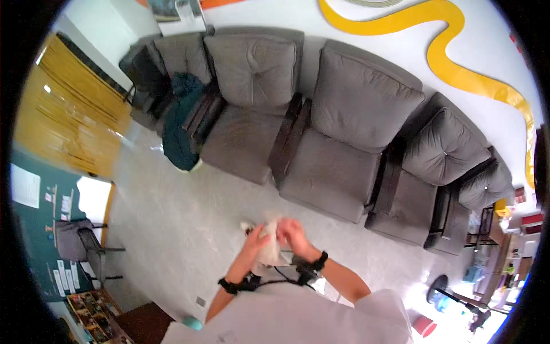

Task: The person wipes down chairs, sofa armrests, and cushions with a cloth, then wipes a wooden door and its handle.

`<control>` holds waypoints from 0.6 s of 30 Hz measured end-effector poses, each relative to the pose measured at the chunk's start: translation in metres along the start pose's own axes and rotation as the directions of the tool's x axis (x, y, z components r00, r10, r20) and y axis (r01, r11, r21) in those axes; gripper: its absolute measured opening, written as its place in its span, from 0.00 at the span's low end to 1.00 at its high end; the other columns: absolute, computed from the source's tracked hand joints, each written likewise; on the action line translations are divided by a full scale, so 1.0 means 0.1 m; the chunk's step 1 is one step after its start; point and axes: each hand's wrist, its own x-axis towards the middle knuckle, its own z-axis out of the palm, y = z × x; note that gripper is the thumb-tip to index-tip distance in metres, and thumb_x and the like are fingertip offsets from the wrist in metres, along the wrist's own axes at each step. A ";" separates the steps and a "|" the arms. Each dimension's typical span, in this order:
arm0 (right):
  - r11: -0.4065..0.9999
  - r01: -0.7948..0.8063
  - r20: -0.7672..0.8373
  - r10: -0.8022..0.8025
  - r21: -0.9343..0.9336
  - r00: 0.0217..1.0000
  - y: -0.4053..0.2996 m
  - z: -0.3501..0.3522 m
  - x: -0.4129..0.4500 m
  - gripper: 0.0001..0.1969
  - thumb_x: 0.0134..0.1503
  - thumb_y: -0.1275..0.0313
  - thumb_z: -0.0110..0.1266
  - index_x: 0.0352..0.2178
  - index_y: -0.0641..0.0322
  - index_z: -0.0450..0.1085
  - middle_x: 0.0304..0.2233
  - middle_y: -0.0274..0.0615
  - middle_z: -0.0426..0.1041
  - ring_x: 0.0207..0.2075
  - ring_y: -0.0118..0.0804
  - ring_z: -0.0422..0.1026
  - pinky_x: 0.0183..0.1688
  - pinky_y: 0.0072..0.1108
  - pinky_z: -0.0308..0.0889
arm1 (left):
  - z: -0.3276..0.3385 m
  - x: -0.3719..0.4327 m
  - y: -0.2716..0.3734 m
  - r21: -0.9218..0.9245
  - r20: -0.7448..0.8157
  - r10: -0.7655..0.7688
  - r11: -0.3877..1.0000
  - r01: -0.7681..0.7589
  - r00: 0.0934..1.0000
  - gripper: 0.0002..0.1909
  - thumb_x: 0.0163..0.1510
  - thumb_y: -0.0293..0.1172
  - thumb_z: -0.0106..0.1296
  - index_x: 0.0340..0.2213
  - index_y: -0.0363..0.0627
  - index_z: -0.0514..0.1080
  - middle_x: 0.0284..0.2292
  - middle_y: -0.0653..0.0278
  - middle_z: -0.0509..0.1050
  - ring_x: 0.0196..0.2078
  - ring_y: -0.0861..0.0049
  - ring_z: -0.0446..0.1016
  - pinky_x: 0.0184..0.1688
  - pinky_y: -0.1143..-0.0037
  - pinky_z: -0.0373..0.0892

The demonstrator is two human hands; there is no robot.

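A pale, whitish soft item (270, 247), perhaps cloth or a bag, is held up in front of my chest. My left hand (257, 241) grips its left side, with the thumb across it. At its upper right my right hand (293, 235) has bent fingers touching the edge; whether they pinch it is blurred. A small light and dark piece (247, 227) shows just beyond my left fingertips; what it is cannot be told. Both wrists wear black bands, and black cords run below the item near my shirt.
Grey cushioned armchairs (328, 172) with dark armrests line the wall ahead. A person in dark green clothing (182, 124) is at the left end. A grey chair (75, 241) stands far left, a compartmented wooden shelf (92, 316) lower left, and a black stand (457, 296) lower right.
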 end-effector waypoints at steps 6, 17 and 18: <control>0.965 0.208 -0.190 -0.237 -0.158 0.953 -0.41 0.17 0.38 0.26 0.54 0.63 0.49 0.53 0.60 0.60 0.50 0.44 0.66 0.51 0.38 0.65 0.55 0.29 0.59 | -0.42 0.31 0.84 0.407 0.442 0.147 0.846 -0.344 0.885 0.23 0.51 0.35 0.56 0.46 0.36 0.67 0.40 0.62 0.72 0.43 0.78 0.71 0.46 0.75 0.67; 0.911 -0.146 -0.304 0.023 -0.387 0.952 -0.41 0.43 0.52 0.14 0.49 0.80 0.59 0.39 0.65 0.69 0.36 0.34 0.72 0.39 0.25 0.70 0.43 0.20 0.66 | -1.26 1.07 0.89 0.475 0.631 0.026 0.778 -0.412 0.776 0.21 0.49 0.31 0.58 0.45 0.37 0.71 0.39 0.57 0.75 0.42 0.77 0.73 0.45 0.75 0.68; 0.915 -0.151 -0.322 0.024 -0.375 0.946 -0.35 0.39 0.54 0.14 0.49 0.80 0.59 0.39 0.65 0.69 0.36 0.34 0.72 0.39 0.25 0.70 0.43 0.20 0.66 | -1.33 1.19 0.88 0.511 0.649 0.015 0.732 -0.451 0.760 0.22 0.48 0.33 0.60 0.45 0.37 0.71 0.41 0.54 0.75 0.44 0.71 0.73 0.46 0.73 0.68</control>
